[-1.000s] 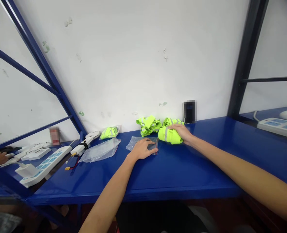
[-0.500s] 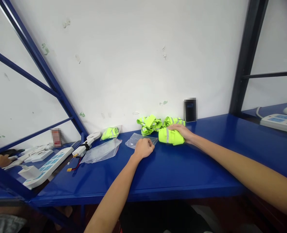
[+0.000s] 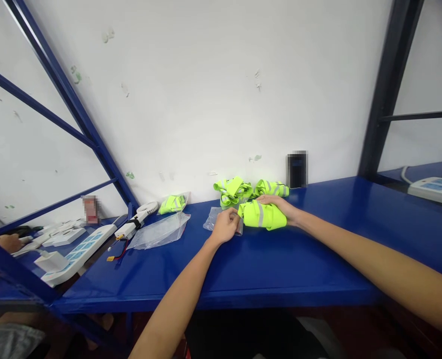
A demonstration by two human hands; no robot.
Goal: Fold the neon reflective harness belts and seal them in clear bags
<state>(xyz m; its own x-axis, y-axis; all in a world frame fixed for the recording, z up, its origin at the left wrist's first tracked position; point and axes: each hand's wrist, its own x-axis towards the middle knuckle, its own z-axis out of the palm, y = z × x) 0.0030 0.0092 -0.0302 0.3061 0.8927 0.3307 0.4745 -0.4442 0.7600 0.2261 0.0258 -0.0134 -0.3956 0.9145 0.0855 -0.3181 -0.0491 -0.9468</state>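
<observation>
A folded neon-yellow reflective vest (image 3: 271, 217) with a grey stripe is held just above the blue table by my right hand (image 3: 281, 207), whose fingers wrap its far side. My left hand (image 3: 226, 227) is closed in a pinch on a clear plastic bag (image 3: 210, 219), close against the vest's left end. Its fingertips are partly hidden. Right behind lie a loosely bundled neon-yellow vest (image 3: 232, 189) and another rolled one (image 3: 271, 188). Left of my left hand, more clear plastic bags (image 3: 159, 232) lie flat. Farther back sits a bagged neon-yellow vest (image 3: 172, 203).
A white handheld fan (image 3: 140, 215) and a battery-like pack with a yellow connector (image 3: 110, 259) lie at the left. A dark phone-like device (image 3: 297, 170) leans on the wall. Beyond the blue frame are a power strip (image 3: 81, 254) and another person's hand (image 3: 9, 243).
My left hand has moved slightly right, dragging the plastic bag toward the vest. The vest in my right hand has shifted left and turned a little. The view has swung slightly left.
</observation>
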